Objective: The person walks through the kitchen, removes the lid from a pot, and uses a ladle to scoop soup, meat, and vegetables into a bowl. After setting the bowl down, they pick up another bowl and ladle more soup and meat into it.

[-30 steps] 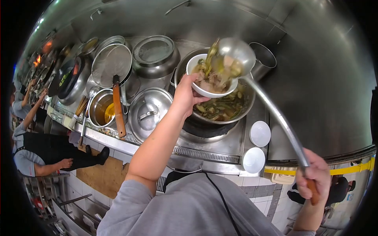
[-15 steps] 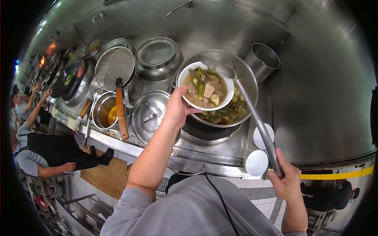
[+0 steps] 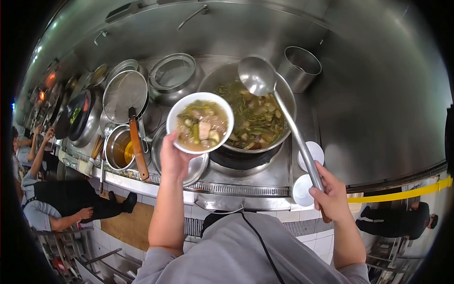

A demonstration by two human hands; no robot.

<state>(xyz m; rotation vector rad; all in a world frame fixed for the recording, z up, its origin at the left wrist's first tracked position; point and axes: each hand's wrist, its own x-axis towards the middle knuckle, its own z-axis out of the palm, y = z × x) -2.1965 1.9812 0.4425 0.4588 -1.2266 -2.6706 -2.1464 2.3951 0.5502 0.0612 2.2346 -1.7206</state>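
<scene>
- The left hand (image 3: 172,158) grips a round white ceramic bowl (image 3: 172,118) from below and at its near rim. It holds the bowl in mid-air at the centre of the frame, just left of the wide steel wok (image 3: 215,75).
- The bowl looks well filled with pale broth, green stalks and light chunks, and its rim sits roughly level.
- The right hand (image 3: 331,196), at the lower right, is closed around the near end of a long-handled steel ladle (image 3: 288,124). The ladle's cup looks empty and hangs over the far side of the wok, which holds more greens in broth.
- With this much broth, I judge a flat, slow carry best — wrist steady, thumb clear of the liquid, no sudden tilt.
- The ladle is best left above the wok so that drips fall back in — not on the two small white dishes (image 3: 302,189) by the stove's right edge.
</scene>
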